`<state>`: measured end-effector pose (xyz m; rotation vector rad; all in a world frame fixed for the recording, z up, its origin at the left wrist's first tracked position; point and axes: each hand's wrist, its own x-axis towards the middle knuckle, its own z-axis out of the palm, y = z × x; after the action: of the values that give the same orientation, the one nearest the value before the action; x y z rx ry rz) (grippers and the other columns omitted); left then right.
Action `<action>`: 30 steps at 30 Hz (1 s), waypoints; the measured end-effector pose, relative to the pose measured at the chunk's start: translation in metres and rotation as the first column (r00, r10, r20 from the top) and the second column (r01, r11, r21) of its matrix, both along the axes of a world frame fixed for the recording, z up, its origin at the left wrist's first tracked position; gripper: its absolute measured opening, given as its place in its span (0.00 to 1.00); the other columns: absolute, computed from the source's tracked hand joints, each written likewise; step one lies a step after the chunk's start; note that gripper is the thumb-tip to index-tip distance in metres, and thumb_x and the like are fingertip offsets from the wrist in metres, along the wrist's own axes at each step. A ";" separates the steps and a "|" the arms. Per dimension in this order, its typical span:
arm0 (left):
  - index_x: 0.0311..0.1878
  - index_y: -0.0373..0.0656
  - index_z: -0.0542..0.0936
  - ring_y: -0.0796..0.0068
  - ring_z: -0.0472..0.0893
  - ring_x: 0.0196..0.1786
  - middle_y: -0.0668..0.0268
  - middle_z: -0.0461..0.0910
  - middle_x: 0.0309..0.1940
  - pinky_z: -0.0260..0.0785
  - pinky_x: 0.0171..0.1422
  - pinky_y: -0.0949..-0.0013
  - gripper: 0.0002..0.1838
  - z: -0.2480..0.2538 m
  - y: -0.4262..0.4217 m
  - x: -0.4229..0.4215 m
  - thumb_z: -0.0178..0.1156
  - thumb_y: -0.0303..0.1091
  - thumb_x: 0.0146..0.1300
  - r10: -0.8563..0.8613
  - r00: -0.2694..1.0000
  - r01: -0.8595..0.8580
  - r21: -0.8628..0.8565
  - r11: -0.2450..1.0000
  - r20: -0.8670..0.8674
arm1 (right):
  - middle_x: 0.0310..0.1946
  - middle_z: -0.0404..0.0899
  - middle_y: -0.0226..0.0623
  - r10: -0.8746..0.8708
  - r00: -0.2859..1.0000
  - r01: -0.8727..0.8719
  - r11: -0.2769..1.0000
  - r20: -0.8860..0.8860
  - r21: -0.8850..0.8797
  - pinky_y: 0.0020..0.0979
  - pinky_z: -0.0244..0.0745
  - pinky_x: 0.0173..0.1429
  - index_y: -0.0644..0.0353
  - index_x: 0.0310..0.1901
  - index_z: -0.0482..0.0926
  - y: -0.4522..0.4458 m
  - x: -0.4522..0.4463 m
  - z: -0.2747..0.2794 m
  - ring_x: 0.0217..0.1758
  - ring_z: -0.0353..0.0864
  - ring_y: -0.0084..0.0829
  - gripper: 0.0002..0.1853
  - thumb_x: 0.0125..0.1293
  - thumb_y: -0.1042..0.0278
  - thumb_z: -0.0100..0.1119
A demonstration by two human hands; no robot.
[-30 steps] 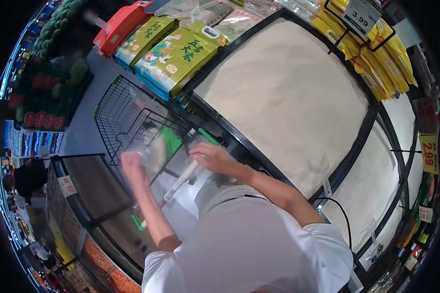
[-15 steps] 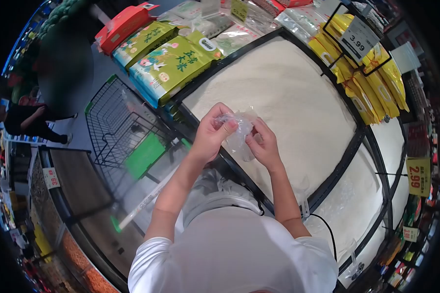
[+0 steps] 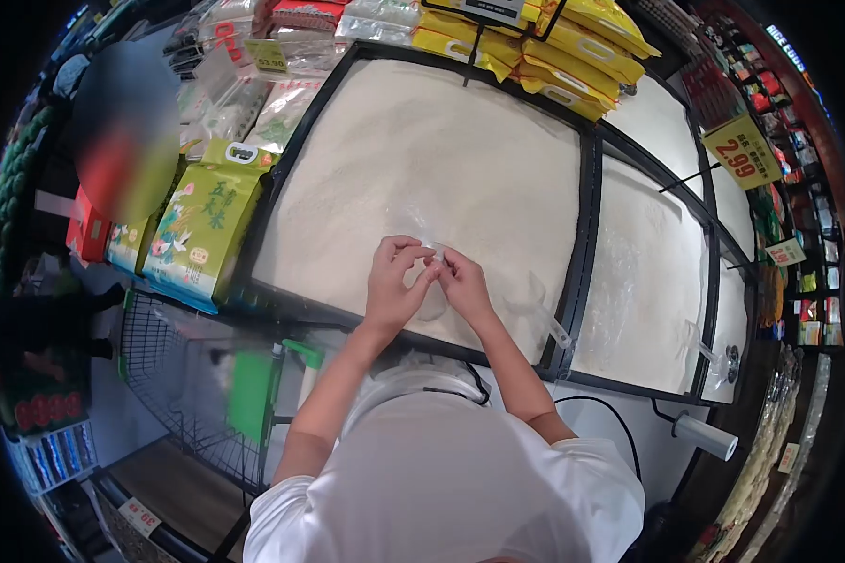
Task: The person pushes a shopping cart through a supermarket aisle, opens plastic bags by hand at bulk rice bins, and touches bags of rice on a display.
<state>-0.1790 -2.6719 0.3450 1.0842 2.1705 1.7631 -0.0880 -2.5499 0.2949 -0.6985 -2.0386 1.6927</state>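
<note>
Together, left hand (image 3: 396, 291) and right hand (image 3: 466, 289) pinch a bag (image 3: 425, 229) — beneath them, a bin (image 3: 587, 216) holds pale grain (image 3: 432, 141), a scoop (image 3: 537, 302) to their right.

Left hand (image 3: 396, 289) and right hand (image 3: 465, 289) close together, fingers (image 3: 403, 243) bent (thumbs inward), forearms (image 3: 336, 383) angled inward.

The sole view is head-worn and wide-angle, facing forward and steeply down over the wearer's shirt (image 3: 451, 488), with left hand (image 3: 394, 293) and right hand (image 3: 467, 293) close and central, the bin (image 3: 589, 188) beyond.
</note>
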 end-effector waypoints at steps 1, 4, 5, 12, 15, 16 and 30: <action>0.47 0.37 0.80 0.67 0.78 0.50 0.59 0.74 0.52 0.74 0.48 0.68 0.13 -0.007 0.007 0.001 0.68 0.29 0.60 -0.065 0.998 0.065 -0.014 0.998 0.009 | 0.34 0.83 0.39 0.018 0.995 -0.025 0.997 0.095 0.072 0.27 0.73 0.37 0.62 0.57 0.79 0.002 0.005 0.002 0.30 0.75 0.23 0.17 0.69 0.68 0.58; 0.49 0.37 0.80 0.69 0.82 0.42 0.57 0.79 0.46 0.76 0.44 0.68 0.16 -0.048 0.017 -0.006 0.68 0.28 0.59 -0.150 0.923 0.144 0.045 0.989 0.355 | 0.33 0.82 0.42 -0.013 0.993 0.004 0.997 0.114 0.082 0.28 0.74 0.39 0.58 0.60 0.78 0.000 0.016 0.002 0.31 0.76 0.23 0.19 0.70 0.66 0.57; 0.48 0.37 0.80 0.72 0.83 0.36 0.58 0.82 0.39 0.77 0.41 0.69 0.14 -0.055 0.018 -0.006 0.67 0.28 0.59 -0.140 0.944 0.138 0.028 0.990 0.300 | 0.34 0.82 0.45 0.029 0.977 -0.048 0.995 0.212 0.087 0.31 0.75 0.40 0.56 0.65 0.73 0.003 0.022 0.005 0.32 0.79 0.29 0.22 0.70 0.66 0.57; 0.39 0.39 0.81 0.86 0.76 0.33 0.72 0.79 0.29 0.70 0.38 0.79 0.06 -0.055 0.023 -0.002 0.60 0.24 0.58 -0.174 0.957 0.233 -0.259 0.937 0.232 | 0.30 0.79 0.44 -0.002 0.970 -0.026 0.994 0.245 0.108 0.37 0.76 0.39 0.57 0.63 0.69 -0.014 0.035 0.004 0.33 0.83 0.39 0.24 0.65 0.70 0.60; 0.38 0.40 0.79 0.87 0.75 0.33 0.73 0.77 0.29 0.69 0.38 0.79 0.06 -0.058 0.026 0.002 0.60 0.22 0.56 -0.139 0.890 0.254 -0.219 0.942 0.435 | 0.31 0.77 0.43 -0.151 0.981 0.129 0.977 0.124 0.169 0.36 0.78 0.37 0.59 0.55 0.72 -0.023 0.040 0.002 0.34 0.83 0.38 0.19 0.63 0.73 0.62; 0.37 0.40 0.78 0.87 0.75 0.33 0.73 0.77 0.29 0.69 0.39 0.79 0.06 -0.069 0.028 0.001 0.61 0.22 0.55 -0.148 0.840 0.255 -0.138 0.957 0.522 | 0.32 0.77 0.42 -0.150 0.987 0.128 0.955 0.064 0.266 0.36 0.78 0.37 0.59 0.53 0.72 -0.023 0.042 -0.002 0.34 0.83 0.37 0.18 0.62 0.74 0.62; 0.39 0.41 0.77 0.86 0.73 0.29 0.74 0.76 0.26 0.66 0.34 0.79 0.09 -0.075 0.045 0.002 0.63 0.25 0.54 -0.178 0.885 0.260 -0.140 0.956 0.430 | 0.33 0.78 0.37 -0.117 0.989 0.150 0.815 -0.093 0.560 0.33 0.78 0.36 0.60 0.41 0.78 0.004 0.039 -0.023 0.33 0.82 0.36 0.11 0.56 0.76 0.64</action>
<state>-0.1775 -2.6266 0.2704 0.7856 1.8332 1.4820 -0.0494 -2.5458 0.2715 -0.5595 -2.2290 0.9254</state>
